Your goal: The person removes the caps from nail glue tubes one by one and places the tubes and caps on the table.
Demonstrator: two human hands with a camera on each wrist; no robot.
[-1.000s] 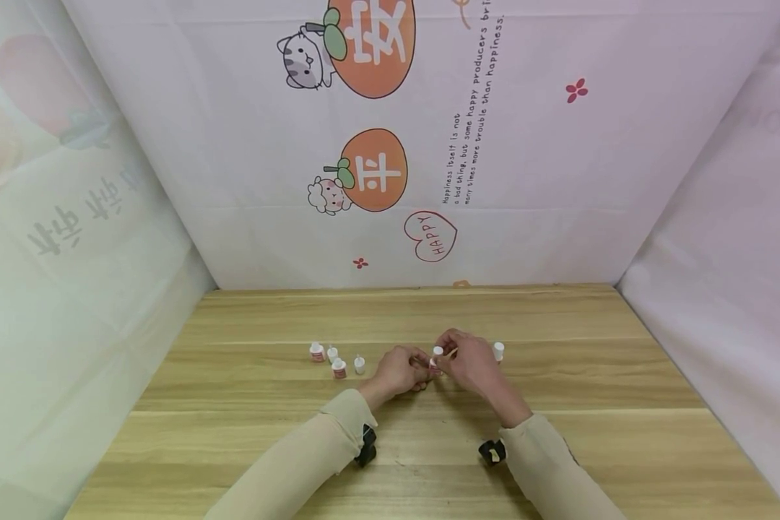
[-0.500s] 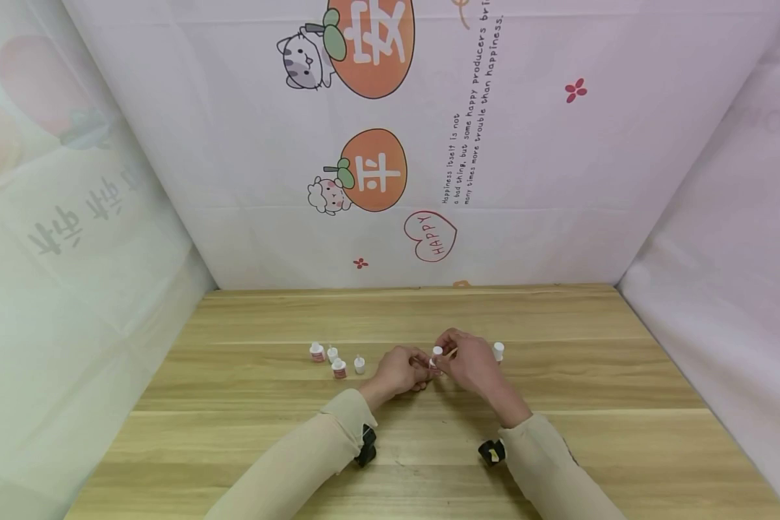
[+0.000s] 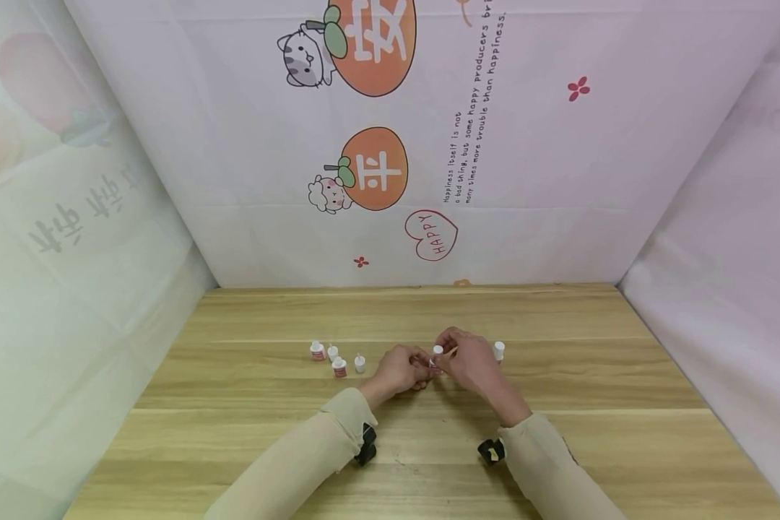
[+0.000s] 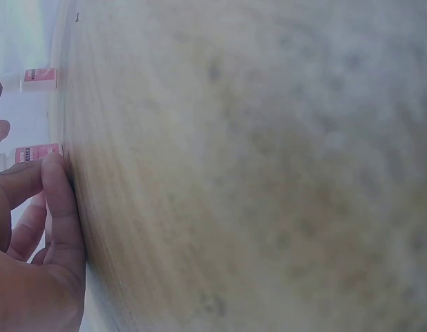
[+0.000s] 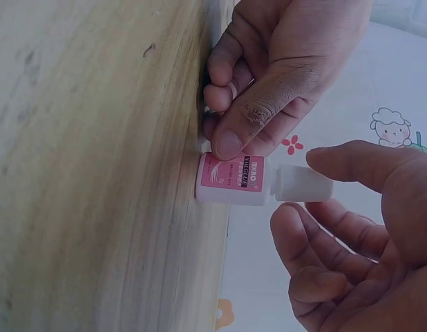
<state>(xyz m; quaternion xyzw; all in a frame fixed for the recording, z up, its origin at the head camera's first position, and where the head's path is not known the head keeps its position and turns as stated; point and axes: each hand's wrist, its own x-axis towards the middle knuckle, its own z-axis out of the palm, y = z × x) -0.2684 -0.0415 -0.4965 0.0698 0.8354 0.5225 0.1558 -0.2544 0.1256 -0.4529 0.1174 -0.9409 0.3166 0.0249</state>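
Left hand [image 3: 400, 370] pinches glue bottle [image 5: 231, 181] labelled "NAIL GLUE"; right hand [image 3: 476, 362] pinches its white cap [image 5: 305, 183]. Far backdrop [image 3: 526, 180]: "HAPPY".

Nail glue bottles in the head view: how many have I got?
4: a far-left bottle and a nearer bottle, both left of the left hand; a held bottle in its fingers; a right-side bottle partly hidden by the right hand. Others could be hidden.
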